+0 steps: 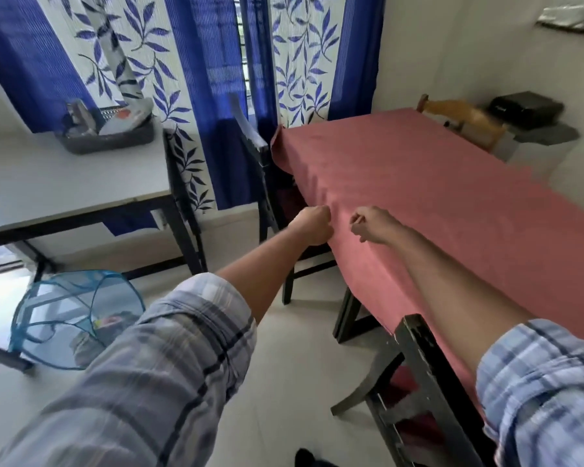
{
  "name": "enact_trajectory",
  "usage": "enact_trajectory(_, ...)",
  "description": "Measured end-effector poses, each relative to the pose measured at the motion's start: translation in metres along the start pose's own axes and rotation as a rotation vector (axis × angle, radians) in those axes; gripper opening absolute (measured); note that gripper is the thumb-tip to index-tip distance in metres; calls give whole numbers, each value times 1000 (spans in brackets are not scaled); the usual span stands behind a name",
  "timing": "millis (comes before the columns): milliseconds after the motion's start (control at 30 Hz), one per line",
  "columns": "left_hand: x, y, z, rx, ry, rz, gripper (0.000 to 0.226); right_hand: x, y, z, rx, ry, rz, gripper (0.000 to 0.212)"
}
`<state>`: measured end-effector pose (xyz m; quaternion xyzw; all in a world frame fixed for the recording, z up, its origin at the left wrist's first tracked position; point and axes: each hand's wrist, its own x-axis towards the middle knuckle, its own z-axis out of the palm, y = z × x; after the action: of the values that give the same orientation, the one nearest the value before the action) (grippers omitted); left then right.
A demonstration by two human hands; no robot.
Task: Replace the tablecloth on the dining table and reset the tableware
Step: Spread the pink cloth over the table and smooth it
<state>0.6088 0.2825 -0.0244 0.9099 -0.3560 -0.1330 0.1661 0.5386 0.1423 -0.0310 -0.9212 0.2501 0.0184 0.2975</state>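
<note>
- The left hand (310,226) is curled tight, gripping the tablecloth (418,183) where it folds over the table's edge.
- The right hand (376,228), just beside it, lies on the tablecloth with fingers curled; whether they pinch fabric cannot be told.
- The pink tablecloth spreads flat beyond both sets of fingers.
- A dark chair (250,136) stands beyond the left fingers.

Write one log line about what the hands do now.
step: adjusting cloth | left hand: grips pink tablecloth edge | right hand: pinches same edge
</note>
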Motion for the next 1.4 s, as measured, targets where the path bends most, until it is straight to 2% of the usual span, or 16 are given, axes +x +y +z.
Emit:
enact_trajectory(200, 115, -52, -39, 45, 9, 120, 32, 119, -25, 7, 39, -74, 35, 10)
enact_trajectory(433, 254, -103, -129, 45, 25, 137, 39, 265, -75, 7, 64, -105, 44, 10)
enact_trajectory(600, 346, -140, -159, 104, -27, 127, 37, 353, -101, 9, 91, -88, 85, 9)
enact_trajectory(833, 477, -181, -167, 171, -126, 188, 38, 463, -112, 12, 60, -51, 142, 25)
enact_trajectory(1067, 584, -199, -156, 211, -245, 176, 42, 565, -102, -2, 28, -37, 226, 35)
enact_trajectory(1233, 631, -222, -131, 180, -328, 84, 46, 630, -103, 1, -34, -73, 184, 43)
enact_trajectory(1400, 695, -246, -107, 82, -401, -44, 44, 691, -101, 18, -16, -114, 217, 45)
